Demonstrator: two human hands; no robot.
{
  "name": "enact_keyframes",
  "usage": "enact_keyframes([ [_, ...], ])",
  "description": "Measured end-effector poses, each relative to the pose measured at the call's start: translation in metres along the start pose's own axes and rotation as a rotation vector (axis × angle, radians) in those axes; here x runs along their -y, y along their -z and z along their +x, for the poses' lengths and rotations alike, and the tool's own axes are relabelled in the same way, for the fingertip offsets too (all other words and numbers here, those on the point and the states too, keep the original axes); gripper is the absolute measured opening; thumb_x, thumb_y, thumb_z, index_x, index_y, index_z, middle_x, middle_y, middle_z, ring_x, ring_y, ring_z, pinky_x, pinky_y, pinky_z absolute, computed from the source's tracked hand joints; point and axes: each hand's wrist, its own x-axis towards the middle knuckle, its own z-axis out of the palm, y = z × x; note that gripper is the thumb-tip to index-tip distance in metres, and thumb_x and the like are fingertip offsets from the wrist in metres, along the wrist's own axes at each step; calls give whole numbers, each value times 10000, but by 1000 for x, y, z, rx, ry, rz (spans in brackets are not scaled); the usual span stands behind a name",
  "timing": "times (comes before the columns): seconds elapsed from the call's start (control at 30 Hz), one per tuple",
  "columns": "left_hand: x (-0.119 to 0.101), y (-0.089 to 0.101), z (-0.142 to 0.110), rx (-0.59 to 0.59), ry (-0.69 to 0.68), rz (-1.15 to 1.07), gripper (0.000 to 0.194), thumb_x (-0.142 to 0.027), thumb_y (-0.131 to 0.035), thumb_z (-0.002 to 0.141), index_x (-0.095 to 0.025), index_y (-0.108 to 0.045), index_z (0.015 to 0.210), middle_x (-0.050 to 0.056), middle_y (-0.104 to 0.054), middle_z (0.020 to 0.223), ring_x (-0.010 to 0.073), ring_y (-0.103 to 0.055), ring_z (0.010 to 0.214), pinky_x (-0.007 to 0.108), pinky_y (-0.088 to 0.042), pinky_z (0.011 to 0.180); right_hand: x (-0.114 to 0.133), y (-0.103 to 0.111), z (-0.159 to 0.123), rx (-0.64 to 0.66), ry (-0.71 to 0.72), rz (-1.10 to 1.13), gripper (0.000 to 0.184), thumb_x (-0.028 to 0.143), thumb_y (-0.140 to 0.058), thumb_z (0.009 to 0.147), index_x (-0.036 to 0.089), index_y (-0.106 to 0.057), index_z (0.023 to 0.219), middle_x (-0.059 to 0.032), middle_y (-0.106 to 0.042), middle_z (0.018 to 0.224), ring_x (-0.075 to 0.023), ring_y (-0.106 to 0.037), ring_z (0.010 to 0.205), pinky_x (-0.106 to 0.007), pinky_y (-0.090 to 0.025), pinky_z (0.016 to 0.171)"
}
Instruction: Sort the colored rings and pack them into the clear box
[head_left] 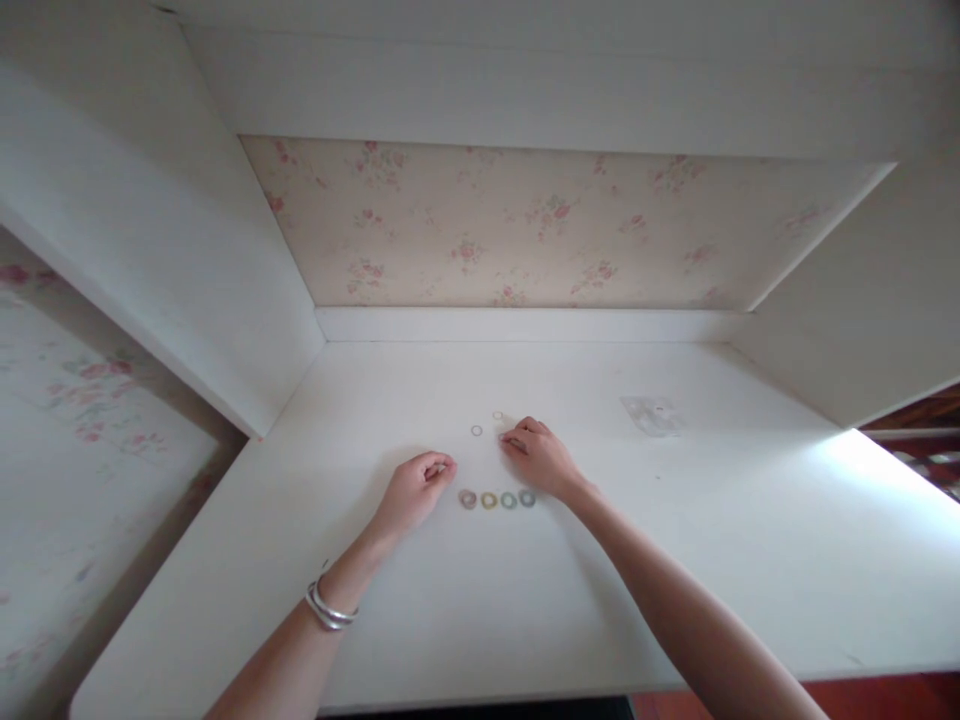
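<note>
On the white desk (675, 570), we have four coloured rings (496, 500) apparently lined up already and two thin rings (477, 435) left loose beyond them, our left hand (412, 488) and right hand (543, 460) pinched nearby, whether around anything we cannot tell.

Four thick rings (489, 507), pink, yellow, green, grey, lie in a row; two thinner rings (477, 436) lie beyond.
</note>
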Motion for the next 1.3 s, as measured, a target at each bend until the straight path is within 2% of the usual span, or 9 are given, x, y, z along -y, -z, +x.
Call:
enact_keyframes([
  [0.13, 3, 0, 0, 4, -17, 10, 330, -437, -479, 823, -167, -662, 875, -33, -489, 548, 112, -433, 509, 220, -316, 491, 1, -2, 6, 30, -9, -15, 182, 244, -516, 843, 212, -691, 802, -53, -590, 852, -172, -533, 848, -294, -404, 780],
  [0.3, 5, 0, 0, 8, -30, -3, 322, -430, -482, 823, -169, -664, 873, -20, -539, 595, 117, -470, 544, 222, -341, 521, 7, 0, -4, -4, -31, 133, 200, 282, -494, 864, 193, -664, 807, -36, -580, 843, -133, -539, 743, -260, -411, 699],
  [0.47, 4, 1, -1, 8, -27, -12, 334, -442, -473, 827, -170, -661, 871, -26, -516, 580, 115, -462, 534, 219, -336, 511, 12, 9, -48, -123, -107, 306, 265, 394, -476, 881, 202, -645, 815, -46, -575, 833, -145, -530, 706, -251, -409, 588],
  [0.57, 4, 0, -1, -7, -33, 13, 317, -432, -477, 822, -178, -663, 866, -36, -487, 552, 115, -447, 522, 217, -321, 500, 14, 14, -77, -94, -118, 323, 279, 415, -464, 888, 215, -649, 827, -53, -570, 840, -148, -529, 687, -262, -418, 575],
  [0.67, 2, -1, -2, -5, -28, 16, 300, -416, -485, 819, -181, -662, 872, -31, -511, 566, 118, -464, 531, 218, -329, 507, 15, 17, -94, -55, -103, 317, 273, 402, -449, 897, 220, -645, 845, -52, -559, 851, -144, -533, 687, -264, -430, 588],
  [1.07, -2, -3, -4, -2, -12, 37, 303, -416, -504, 816, -170, -658, 904, -1, -625, 688, 136, -559, 624, 224, -387, 555, 11, 15, -94, -21, 0, 238, 237, 330, -444, 902, 234, -659, 870, -35, -569, 879, -132, -561, 740, -261, -450, 683],
  [1.3, 3, -6, 14, 2, -67, 152, 318, -419, -481, 824, -166, -656, 905, 9, -623, 715, 147, -557, 652, 241, -414, 601, 9, 15, -93, -9, 15, 240, 224, 311, -467, 893, 244, -679, 878, -28, -588, 889, -121, -565, 728, -257, -449, 678],
])
